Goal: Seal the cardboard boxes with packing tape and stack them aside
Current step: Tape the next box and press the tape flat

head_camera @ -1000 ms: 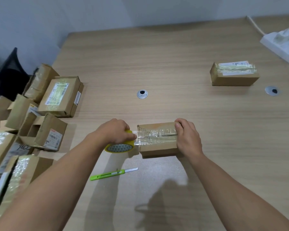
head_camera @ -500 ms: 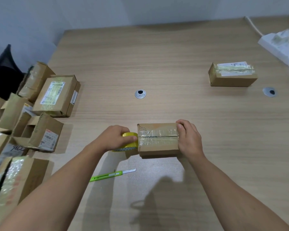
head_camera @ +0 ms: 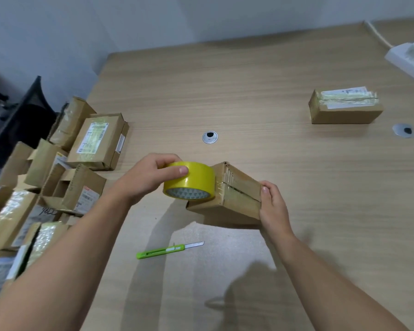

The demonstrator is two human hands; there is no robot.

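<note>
Head view: left hand point(head_camera: 151, 180) curls around the yellow tape roll point(head_camera: 194, 182), pressing it against the left end of the cardboard box point(head_camera: 239, 194). Right hand point(head_camera: 273, 206) grips the box's right end, holding it tilted over mid-tabletop point(head_camera: 249, 91). Green knife point(head_camera: 163, 251) lies just nearer.

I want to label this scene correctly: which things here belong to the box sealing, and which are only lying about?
In the job: yellow tape roll (left hand), tilted cardboard box (right hand), green utility knife, taped box far right, pile of boxes at left.
Lying about: white power strip, two cable grommets.
</note>
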